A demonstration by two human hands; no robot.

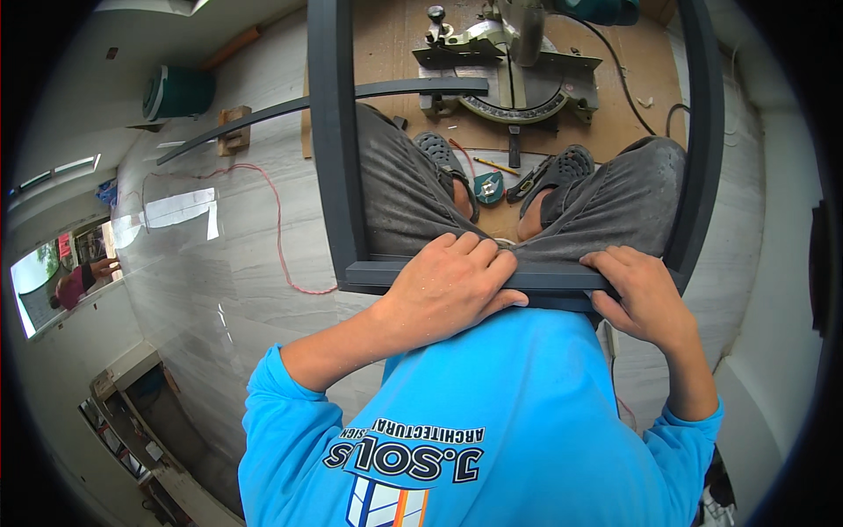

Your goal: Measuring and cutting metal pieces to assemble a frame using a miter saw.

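A dark grey rectangular metal frame [335, 158] stands across my lap, its two long sides running away from me. Along its near rail lies a shorter dark grey bar [558, 278], closely lined up with it. My left hand [458, 283] is wrapped over the middle of this bar, knuckles up and thumb toward my body. At the bar's right end my right hand [639, 290] grips with fingers over the top and thumb below, near the frame's right corner. Both hands cover parts of the bar and the rail.
Beyond my feet a miter saw [518, 101] rests on cardboard [386, 35], with a long grey strip [263, 114] across it, propped on a wooden block [234, 130]. Between my shoes lie a green tape measure [489, 187] and a pencil [497, 166]. A red cord [279, 224] crosses the tiles.
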